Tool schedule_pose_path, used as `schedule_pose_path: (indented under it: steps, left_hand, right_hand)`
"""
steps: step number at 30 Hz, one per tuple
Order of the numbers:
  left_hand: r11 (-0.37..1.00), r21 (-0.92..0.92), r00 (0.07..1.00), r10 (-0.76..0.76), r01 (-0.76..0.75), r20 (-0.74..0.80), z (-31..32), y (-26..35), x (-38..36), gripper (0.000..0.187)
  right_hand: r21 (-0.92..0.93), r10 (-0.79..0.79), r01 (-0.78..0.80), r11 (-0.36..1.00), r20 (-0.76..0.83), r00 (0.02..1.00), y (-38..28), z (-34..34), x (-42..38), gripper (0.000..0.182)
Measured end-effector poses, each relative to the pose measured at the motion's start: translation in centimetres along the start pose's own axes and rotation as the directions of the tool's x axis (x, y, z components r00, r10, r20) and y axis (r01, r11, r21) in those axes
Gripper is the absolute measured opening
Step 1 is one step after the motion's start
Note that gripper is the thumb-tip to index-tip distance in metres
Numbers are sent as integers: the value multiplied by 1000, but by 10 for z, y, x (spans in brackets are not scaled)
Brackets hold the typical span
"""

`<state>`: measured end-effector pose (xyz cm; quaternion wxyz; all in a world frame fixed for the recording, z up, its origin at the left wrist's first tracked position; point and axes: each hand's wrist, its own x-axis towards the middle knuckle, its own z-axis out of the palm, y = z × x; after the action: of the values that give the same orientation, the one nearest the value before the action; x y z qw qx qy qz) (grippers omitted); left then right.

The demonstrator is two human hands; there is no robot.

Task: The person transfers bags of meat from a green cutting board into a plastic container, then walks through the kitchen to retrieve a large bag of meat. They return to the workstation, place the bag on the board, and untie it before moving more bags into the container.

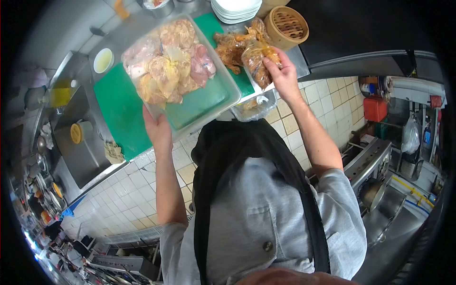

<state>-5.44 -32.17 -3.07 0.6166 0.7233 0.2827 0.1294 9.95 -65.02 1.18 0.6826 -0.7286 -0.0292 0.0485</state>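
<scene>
Standing at the steel worktop (118,35), the person leans over a green cutting board (118,111) and works with both arms out in front. Largest of the things in hand is a clear plastic tub (209,102), heaped at its far end with raw pale chicken pieces (168,64) and bare at the near end. It sits tilted over the board, its near rim jutting past the worktop edge.

To my eye the tub wants a steady grip low on its near rim, kept level, since the meat is piled to one side and could slide.

Beside the tub, to the right, lie bags of brown marinated meat (230,47). Further back stand a stack of white plates (235,9) and a bamboo steamer (286,26); a small white bowl (103,60) rests left of the board.

The left hand (157,129) has its fingers wrapped shut around the tub's near rim. The right hand (284,76) has its fingers pinched closed on one bag of marinated meat (256,59), lifting its top.
</scene>
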Motion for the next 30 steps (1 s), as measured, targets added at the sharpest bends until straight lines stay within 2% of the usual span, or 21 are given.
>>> schedule_pose_path:
  steps: [2, 3, 5, 6, 9, 11, 13, 14, 15, 17, 18, 20, 21, 23, 24, 26, 27, 29, 30]
  left_hand:
    - [997, -54, 998, 60, -60, -9, 2, 5, -1, 68]
    - [997, -51, 998, 64, -64, 2, 1, 1, 0, 68]
    - [999, 5, 998, 51, -51, -22, 0, -9, 3, 66]
    - [998, 6, 998, 59, -59, -7, 0, -7, 2, 66]
    - [998, 49, 999, 47, -46, -20, 3, -1, -1, 64]
    - [997, -80, 999, -8, 5, -40, 5, -3, 0, 61]
    - [999, -46, 1000, 15, -16, -20, 2, -10, 1, 61]
    - [999, -18, 999, 34, -34, -17, 1, -13, 2, 60]
    - [999, -11, 999, 39, -39, -14, 1, -11, 2, 60]
    - [1000, -3, 999, 31, -31, -11, 2, -8, 0, 61]
    - [999, 5, 999, 32, -32, -13, 1, -11, 1, 61]
    - [999, 48, 999, 6, -4, -42, 0, -16, 3, 61]
    - [999, 54, 999, 9, -6, -47, 2, -13, 2, 61]
    - [993, 24, 989, -110, 113, -102, 6, -5, -2, 61]
    - [993, 27, 987, -107, 111, -119, 3, -9, 0, 61]
    - [992, 123, 1000, 10, -6, -26, -6, -22, 6, 62]
    - [991, 133, 999, 10, -5, -39, -4, -20, 3, 62]
    - [989, 76, 982, -114, 127, -150, 1, -14, -1, 62]
    - [990, 81, 986, -104, 115, -133, -4, -13, -2, 62]
  right_hand:
    - [3, -23, 23, 1000, -9, 1000, 20, -16, 14, 55]
    - [5, -23, 23, 1000, -20, 1000, 44, -26, 22, 55]
    - [-344, -80, 97, 934, 62, 995, 86, -43, 33, 64]
    - [-329, -34, 54, 943, 67, 997, 91, -43, 29, 71]
    - [-406, -32, 70, 911, 100, 994, 91, -42, 13, 72]
    - [-360, -68, 100, 927, 102, 992, 110, -45, 6, 71]
    - [-410, -120, 156, 899, 113, 986, 120, -49, -1, 71]
    - [-389, -28, 57, 920, 80, 996, 118, -52, -8, 65]
    - [-381, -28, 55, 923, 75, 997, 119, -54, -15, 65]
    - [-197, 42, -38, 980, 16, 999, 125, -61, -28, 56]
    - [-190, 43, -39, 981, 18, 999, 128, -66, -36, 56]
    - [-46, 32, -37, 998, -101, 994, 137, -78, -53, 42]
    - [-38, 33, -37, 999, -97, 995, 144, -87, -62, 42]
    - [101, 198, -185, 978, -144, 970, 162, -106, -79, 36]
    - [107, 196, -183, 977, -128, 972, 167, -113, -86, 36]
    - [164, 353, -329, 930, -154, 923, 182, -128, -96, 33]
    - [171, 357, -333, 927, -139, 924, 191, -135, -98, 33]
    - [61, 342, -336, 940, -134, 930, 207, -147, -109, 31]
    - [65, 356, -350, 934, -144, 923, 210, -151, -112, 28]
